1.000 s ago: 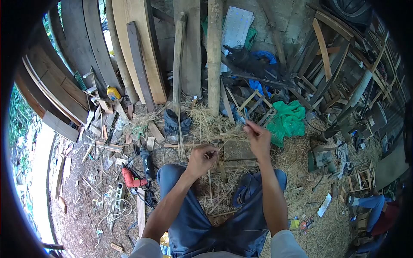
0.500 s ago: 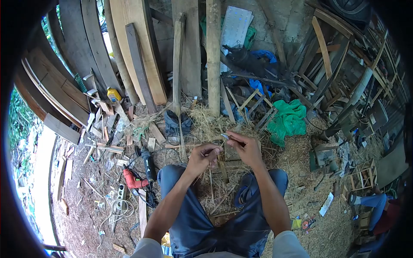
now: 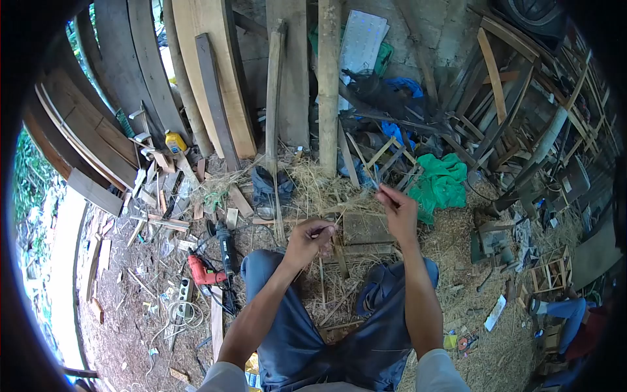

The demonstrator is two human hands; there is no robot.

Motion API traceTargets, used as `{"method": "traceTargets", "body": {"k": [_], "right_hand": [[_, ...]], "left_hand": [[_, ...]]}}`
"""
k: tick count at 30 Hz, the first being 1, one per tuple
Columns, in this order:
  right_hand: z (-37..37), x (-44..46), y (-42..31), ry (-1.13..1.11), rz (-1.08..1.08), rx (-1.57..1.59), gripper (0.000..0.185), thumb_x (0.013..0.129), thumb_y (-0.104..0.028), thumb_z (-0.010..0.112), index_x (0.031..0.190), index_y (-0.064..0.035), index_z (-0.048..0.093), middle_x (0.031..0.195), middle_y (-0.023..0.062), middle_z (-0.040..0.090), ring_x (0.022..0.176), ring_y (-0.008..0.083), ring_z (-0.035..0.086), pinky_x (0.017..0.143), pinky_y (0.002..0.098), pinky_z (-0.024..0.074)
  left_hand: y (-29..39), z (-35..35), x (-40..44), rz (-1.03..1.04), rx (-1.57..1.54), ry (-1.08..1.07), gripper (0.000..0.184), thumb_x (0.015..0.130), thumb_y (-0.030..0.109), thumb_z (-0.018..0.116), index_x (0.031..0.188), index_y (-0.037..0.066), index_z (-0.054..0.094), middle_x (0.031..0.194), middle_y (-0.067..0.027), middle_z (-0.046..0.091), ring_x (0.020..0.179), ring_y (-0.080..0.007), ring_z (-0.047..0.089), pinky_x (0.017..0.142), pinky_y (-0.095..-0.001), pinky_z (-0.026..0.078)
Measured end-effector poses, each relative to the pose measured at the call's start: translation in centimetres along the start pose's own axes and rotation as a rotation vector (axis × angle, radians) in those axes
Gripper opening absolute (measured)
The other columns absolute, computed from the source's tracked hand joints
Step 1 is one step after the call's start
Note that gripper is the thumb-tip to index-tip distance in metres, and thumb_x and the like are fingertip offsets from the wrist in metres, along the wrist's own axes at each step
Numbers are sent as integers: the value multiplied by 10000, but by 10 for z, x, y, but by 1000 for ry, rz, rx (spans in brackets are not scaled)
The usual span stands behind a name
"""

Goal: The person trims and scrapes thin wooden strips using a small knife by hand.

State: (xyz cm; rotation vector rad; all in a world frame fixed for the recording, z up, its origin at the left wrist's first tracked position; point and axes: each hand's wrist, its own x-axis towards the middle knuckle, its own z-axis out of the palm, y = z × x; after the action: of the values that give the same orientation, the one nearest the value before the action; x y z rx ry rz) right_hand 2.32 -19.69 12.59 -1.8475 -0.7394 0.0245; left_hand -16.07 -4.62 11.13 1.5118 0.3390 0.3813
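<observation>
My left hand (image 3: 309, 242) is closed in a pinch on a thin pale strip (image 3: 338, 219) whose tip sticks up from the fingers, over the gap between my knees. To its right and a little higher, my right hand (image 3: 399, 212) is closed on a small blade (image 3: 375, 185) that points up and left. The two hands are apart. Below and between them lie a wooden block (image 3: 367, 228) and loose straw-like shavings (image 3: 313, 183).
A red drill (image 3: 204, 271) and a grinder (image 3: 226, 248) lie left of my knee, by a power strip (image 3: 184, 293). Boards (image 3: 287, 85) lean at the back. A green bag (image 3: 439, 183) lies right. Another person's leg (image 3: 565, 313) shows at the far right.
Half a second ago my hands were close together with the blade near the strip. My right hand has since moved up and right with the blade; my left hand has barely moved.
</observation>
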Motion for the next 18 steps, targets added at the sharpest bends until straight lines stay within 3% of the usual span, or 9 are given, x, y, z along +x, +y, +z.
{"method": "traceTargets", "body": {"k": [3, 7, 10, 13, 15, 18], "right_hand": [[12, -17, -8, -140, 1, 272, 258, 850, -100, 655, 1101, -38, 658, 932, 99, 698, 840, 129, 648, 714, 263, 480], [28, -27, -17, -294, 110, 344, 281, 850, -116, 661, 1124, -49, 650, 933, 91, 697, 862, 121, 643, 727, 267, 480], [33, -24, -9, -341, 3, 265, 309, 846, -134, 669, 1140, -46, 639, 929, 80, 694, 838, 117, 636, 717, 266, 482], [21, -16, -5, -218, 69, 375, 324, 829, -128, 683, 1138, -41, 636, 903, 70, 691, 703, 96, 602, 618, 238, 461], [12, -11, -3, -164, 214, 566, 282, 822, -110, 687, 1084, -10, 650, 833, 52, 677, 581, 59, 506, 517, 212, 397], [12, -20, -10, -305, 277, 507, 247, 816, -88, 691, 1035, 19, 648, 747, 32, 641, 532, 41, 444, 467, 206, 343]], "left_hand": [[-5, -3, 7, 45, -17, 26, 158, 897, 117, 606, 983, -9, 643, 741, -25, 587, 573, -74, 544, 499, -229, 466], [-8, -1, 9, 51, 16, 21, 161, 897, 119, 607, 985, -11, 639, 748, -27, 588, 574, -74, 543, 503, -232, 468], [-7, 2, 7, 55, 26, 22, 168, 896, 126, 609, 988, -13, 638, 742, -28, 586, 572, -74, 542, 501, -234, 467], [-6, 2, 6, 31, -9, 5, 164, 894, 117, 610, 988, -14, 638, 732, -30, 580, 568, -78, 541, 501, -236, 467], [-6, -2, 4, 17, 11, -40, 154, 886, 103, 616, 997, 1, 648, 761, -34, 591, 551, -76, 545, 484, -230, 459], [1, -2, 3, -73, 74, -3, 135, 872, 89, 627, 973, 3, 651, 779, -49, 609, 585, -94, 561, 533, -242, 467]]}}
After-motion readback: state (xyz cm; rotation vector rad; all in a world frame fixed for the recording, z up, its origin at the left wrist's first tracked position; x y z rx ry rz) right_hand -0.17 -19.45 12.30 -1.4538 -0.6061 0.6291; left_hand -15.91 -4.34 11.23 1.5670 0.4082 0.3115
